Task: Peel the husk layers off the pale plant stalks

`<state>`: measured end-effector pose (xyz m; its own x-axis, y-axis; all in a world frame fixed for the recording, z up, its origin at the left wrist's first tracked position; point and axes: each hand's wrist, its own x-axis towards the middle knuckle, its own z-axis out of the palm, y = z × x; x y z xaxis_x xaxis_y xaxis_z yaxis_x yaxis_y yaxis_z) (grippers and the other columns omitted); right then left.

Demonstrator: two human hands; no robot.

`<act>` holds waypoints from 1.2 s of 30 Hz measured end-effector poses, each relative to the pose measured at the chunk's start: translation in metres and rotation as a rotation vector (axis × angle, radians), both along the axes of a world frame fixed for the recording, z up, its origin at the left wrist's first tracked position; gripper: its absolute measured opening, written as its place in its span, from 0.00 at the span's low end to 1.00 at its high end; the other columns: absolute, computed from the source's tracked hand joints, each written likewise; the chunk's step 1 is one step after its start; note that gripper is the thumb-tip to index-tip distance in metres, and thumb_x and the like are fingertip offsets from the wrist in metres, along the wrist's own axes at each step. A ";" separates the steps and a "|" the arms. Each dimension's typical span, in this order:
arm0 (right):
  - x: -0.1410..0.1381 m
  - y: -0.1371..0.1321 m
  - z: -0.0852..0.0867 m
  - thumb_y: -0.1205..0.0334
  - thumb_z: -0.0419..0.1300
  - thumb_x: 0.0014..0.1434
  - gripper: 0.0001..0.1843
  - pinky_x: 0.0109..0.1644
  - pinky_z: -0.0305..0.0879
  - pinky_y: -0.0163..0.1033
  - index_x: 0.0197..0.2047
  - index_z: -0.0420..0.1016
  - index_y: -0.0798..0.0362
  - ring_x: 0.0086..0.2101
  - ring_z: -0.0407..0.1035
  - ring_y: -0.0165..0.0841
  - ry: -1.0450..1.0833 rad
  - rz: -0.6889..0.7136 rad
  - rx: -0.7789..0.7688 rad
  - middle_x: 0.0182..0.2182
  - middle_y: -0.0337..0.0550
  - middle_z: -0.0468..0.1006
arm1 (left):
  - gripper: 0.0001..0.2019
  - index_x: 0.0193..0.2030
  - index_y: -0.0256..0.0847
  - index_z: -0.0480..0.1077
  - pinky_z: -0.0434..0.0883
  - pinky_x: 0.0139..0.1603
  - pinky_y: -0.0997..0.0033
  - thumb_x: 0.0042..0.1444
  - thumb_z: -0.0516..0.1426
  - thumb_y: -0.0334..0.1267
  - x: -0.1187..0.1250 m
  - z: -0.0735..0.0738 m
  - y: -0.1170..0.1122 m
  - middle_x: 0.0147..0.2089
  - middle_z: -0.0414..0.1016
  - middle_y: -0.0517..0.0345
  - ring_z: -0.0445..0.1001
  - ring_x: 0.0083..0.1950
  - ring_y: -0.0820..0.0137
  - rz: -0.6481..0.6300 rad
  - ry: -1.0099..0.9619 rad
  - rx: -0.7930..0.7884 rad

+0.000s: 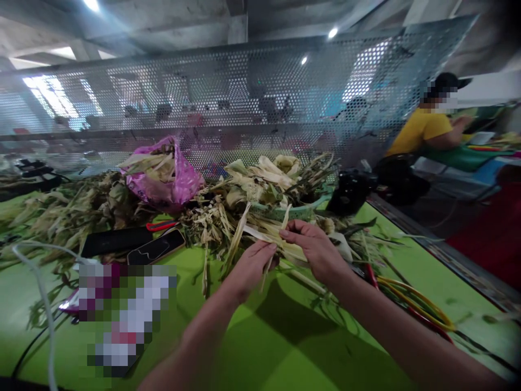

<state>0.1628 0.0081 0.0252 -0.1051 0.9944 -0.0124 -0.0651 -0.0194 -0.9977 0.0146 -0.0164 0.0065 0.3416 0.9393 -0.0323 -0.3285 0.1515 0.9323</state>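
My left hand [249,269] is closed, thumb and fingers pinching a pale strip of dried corn husk [257,234] over the table. Close beside it, my right hand [315,247] pinches the husk too, its fingertips bent inward, with a narrow end sticking up above them. Just behind both hands, loose husks [211,222] lie in a tangled heap. A green basin [311,207], piled with more husks [266,174], stands beyond. The exact grip points are partly hidden by my fingers.
A pink plastic bag [188,184] of husks stands at back left, near a red-handled cutter [160,225] and a phone [157,247]. Yellow and red loops [419,304] lie right. A perforated metal screen [228,103] rises behind; a person in yellow [419,130] sits far right.
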 end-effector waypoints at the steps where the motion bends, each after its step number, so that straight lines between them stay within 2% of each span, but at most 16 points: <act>1: 0.001 0.000 0.001 0.48 0.67 0.44 0.18 0.31 0.61 0.38 0.28 0.67 0.52 0.24 0.65 0.30 -0.036 0.001 0.018 0.23 0.35 0.71 | 0.13 0.37 0.38 0.71 0.57 0.32 0.74 0.50 0.59 0.46 -0.001 0.000 0.001 0.32 0.67 0.58 0.58 0.29 0.76 0.001 0.005 0.002; 5: 0.005 -0.001 0.010 0.46 0.62 0.51 0.18 0.36 0.61 0.37 0.31 0.69 0.53 0.29 0.65 0.31 -0.222 0.067 0.143 0.27 0.39 0.72 | 0.15 0.37 0.38 0.72 0.55 0.29 0.74 0.52 0.58 0.48 -0.006 -0.001 0.005 0.30 0.66 0.60 0.57 0.27 0.77 0.081 -0.001 0.035; 8: 0.008 -0.004 0.014 0.43 0.57 0.56 0.20 0.33 0.58 0.37 0.29 0.70 0.54 0.27 0.63 0.30 -0.292 0.205 0.108 0.25 0.39 0.70 | 0.15 0.37 0.38 0.71 0.55 0.28 0.75 0.54 0.57 0.49 -0.011 -0.002 0.008 0.27 0.64 0.62 0.58 0.27 0.77 0.120 -0.016 0.053; 11: 0.009 -0.003 0.011 0.44 0.59 0.54 0.19 0.30 0.55 0.36 0.27 0.69 0.54 0.24 0.60 0.29 -0.343 0.277 0.071 0.21 0.37 0.68 | 0.16 0.36 0.38 0.71 0.57 0.29 0.75 0.54 0.56 0.51 -0.012 -0.005 0.010 0.25 0.64 0.62 0.60 0.27 0.76 0.121 -0.011 0.036; 16: 0.011 0.004 0.001 0.50 0.61 0.52 0.16 0.31 0.55 0.36 0.26 0.69 0.54 0.25 0.60 0.28 -0.350 0.182 0.178 0.21 0.35 0.68 | 0.14 0.34 0.39 0.71 0.60 0.33 0.76 0.52 0.58 0.50 -0.012 -0.005 0.012 0.29 0.68 0.60 0.63 0.30 0.76 0.202 0.006 -0.041; 21: 0.012 0.009 -0.007 0.52 0.59 0.55 0.14 0.31 0.57 0.36 0.26 0.68 0.53 0.25 0.61 0.30 -0.415 0.138 0.232 0.21 0.36 0.68 | 0.15 0.28 0.38 0.67 0.49 0.23 0.76 0.52 0.58 0.50 -0.016 -0.004 0.013 0.22 0.58 0.66 0.50 0.22 0.79 0.190 -0.014 0.004; 23: 0.012 0.007 -0.005 0.52 0.58 0.56 0.13 0.33 0.59 0.38 0.28 0.69 0.53 0.27 0.64 0.32 -0.525 0.084 0.337 0.23 0.38 0.70 | 0.16 0.28 0.38 0.67 0.50 0.23 0.77 0.51 0.59 0.51 -0.017 -0.004 0.014 0.22 0.57 0.66 0.50 0.22 0.79 0.198 -0.023 -0.020; 25: 0.012 0.002 0.000 0.53 0.59 0.56 0.11 0.40 0.62 0.41 0.35 0.71 0.52 0.35 0.67 0.37 -0.668 -0.054 0.556 0.32 0.43 0.73 | 0.16 0.31 0.39 0.69 0.54 0.25 0.77 0.51 0.58 0.51 -0.016 -0.006 0.015 0.23 0.60 0.65 0.55 0.24 0.78 0.230 -0.012 -0.052; 27: 0.009 -0.006 0.007 0.56 0.61 0.55 0.11 0.49 0.59 0.44 0.40 0.72 0.52 0.44 0.65 0.41 -0.787 -0.219 0.802 0.40 0.47 0.73 | 0.15 0.33 0.40 0.70 0.58 0.29 0.76 0.52 0.58 0.51 -0.015 -0.009 0.016 0.26 0.63 0.63 0.59 0.26 0.76 0.270 -0.013 -0.061; 29: 0.004 -0.015 0.013 0.57 0.60 0.57 0.09 0.48 0.59 0.44 0.38 0.72 0.52 0.44 0.65 0.40 -0.860 -0.248 0.894 0.38 0.47 0.73 | 0.14 0.34 0.40 0.71 0.61 0.33 0.76 0.53 0.57 0.50 -0.013 -0.011 0.016 0.28 0.65 0.62 0.61 0.29 0.75 0.291 -0.038 -0.036; 30: 0.001 -0.020 0.015 0.56 0.59 0.58 0.08 0.45 0.59 0.42 0.36 0.72 0.52 0.40 0.66 0.39 -0.878 -0.188 0.869 0.35 0.45 0.73 | 0.13 0.34 0.40 0.71 0.61 0.35 0.76 0.53 0.57 0.49 -0.013 -0.012 0.015 0.29 0.66 0.61 0.63 0.30 0.75 0.284 -0.054 -0.017; 33: -0.008 -0.027 0.015 0.53 0.54 0.62 0.13 0.35 0.59 0.37 0.30 0.71 0.52 0.31 0.65 0.34 -0.878 0.037 0.667 0.28 0.41 0.73 | 0.10 0.35 0.40 0.71 0.64 0.42 0.75 0.52 0.59 0.44 -0.011 -0.009 0.012 0.33 0.70 0.59 0.67 0.37 0.73 0.191 -0.090 0.033; 36: -0.014 -0.026 0.006 0.52 0.54 0.61 0.15 0.30 0.55 0.35 0.28 0.69 0.53 0.27 0.63 0.32 -0.813 0.115 0.527 0.24 0.38 0.70 | 0.11 0.40 0.40 0.72 0.64 0.47 0.73 0.51 0.60 0.40 -0.012 -0.004 0.010 0.36 0.73 0.57 0.69 0.42 0.70 0.119 -0.073 0.054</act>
<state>0.1487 -0.0179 0.0308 -0.3576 0.8775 0.3196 0.6215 0.4791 -0.6199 0.0031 -0.0068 0.0021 0.2276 0.9729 0.0402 -0.4079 0.0578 0.9112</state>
